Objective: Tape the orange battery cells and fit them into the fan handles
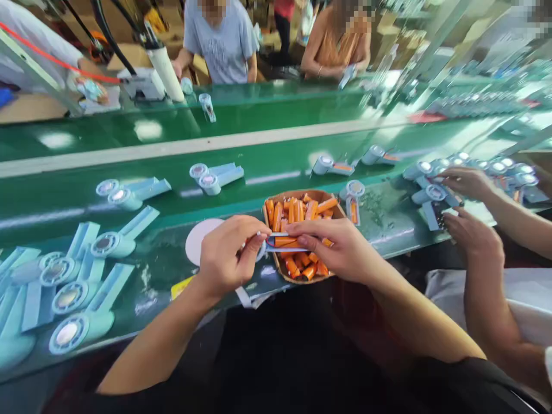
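Both hands (pixel 228 253) (pixel 340 247) pinch fan shell (pixel 280 241) above battery box (pixel 302 198).

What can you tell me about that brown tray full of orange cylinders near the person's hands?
The brown tray looks like a shallow cardboard dish with a thin raised rim. It sits flat on the green work surface at its near edge, heaped with small orange cylinders lying loosely in all directions. The person's right hand lies over its middle and hides part of it, pinching one orange cylinder in a pale blue part together with the left hand. A pale blue fan body lies just beside its right rim.
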